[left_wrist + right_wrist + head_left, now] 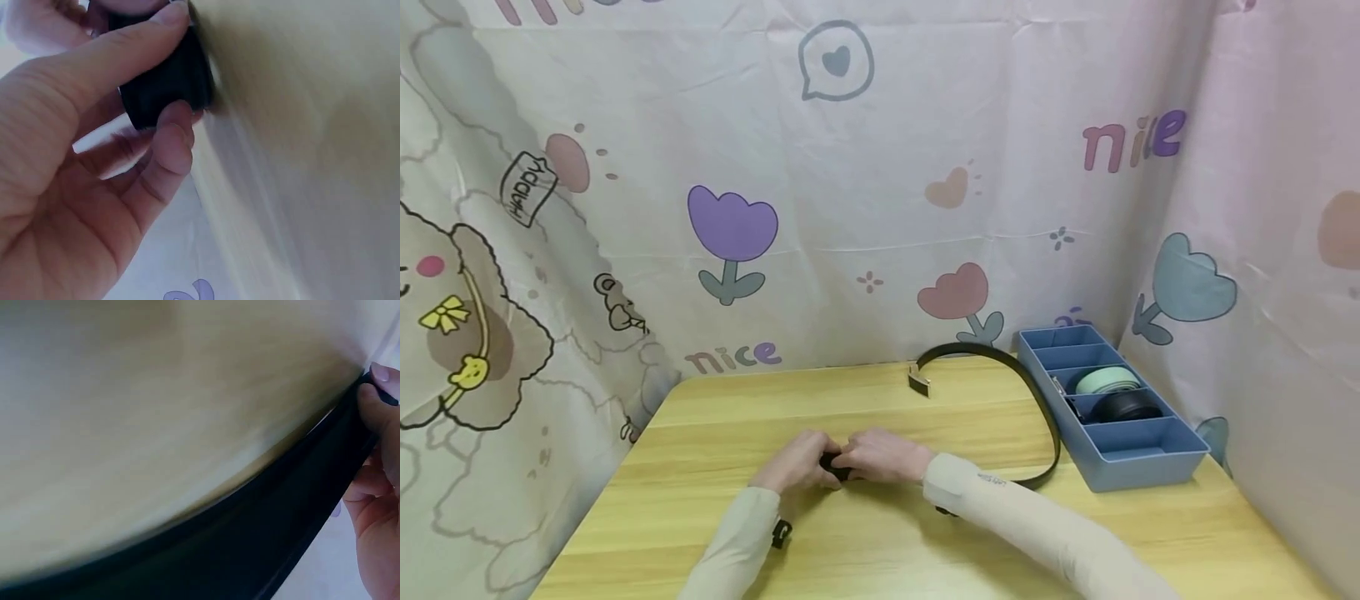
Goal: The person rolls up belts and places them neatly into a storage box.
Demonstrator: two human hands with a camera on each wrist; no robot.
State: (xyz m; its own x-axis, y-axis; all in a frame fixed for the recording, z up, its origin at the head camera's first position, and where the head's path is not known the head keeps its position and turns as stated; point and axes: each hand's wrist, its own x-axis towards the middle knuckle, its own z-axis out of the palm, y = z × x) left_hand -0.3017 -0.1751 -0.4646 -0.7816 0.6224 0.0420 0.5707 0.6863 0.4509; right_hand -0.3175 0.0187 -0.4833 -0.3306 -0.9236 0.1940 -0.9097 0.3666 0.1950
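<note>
A long black belt (1051,425) curves over the wooden table, standing on its edge, with its metal buckle (917,380) at the back. Its other end forms a small dark coil (833,467) between the two hands near the table's middle. My left hand (801,461) grips the coil, thumb across the top and fingertips at the lower edge in the left wrist view. Close against it, my right hand (883,456) pinches the belt between thumb and finger; in the right wrist view the strap (275,506) runs away from those fingers. The coil's inner turns are hidden by the fingers.
At the table's right side stands a blue divided box (1142,483). One compartment holds a rolled mint-green belt (1107,381), another a rolled black belt (1126,407). A patterned curtain (865,167) hangs behind the wooden table (715,417) and at both sides.
</note>
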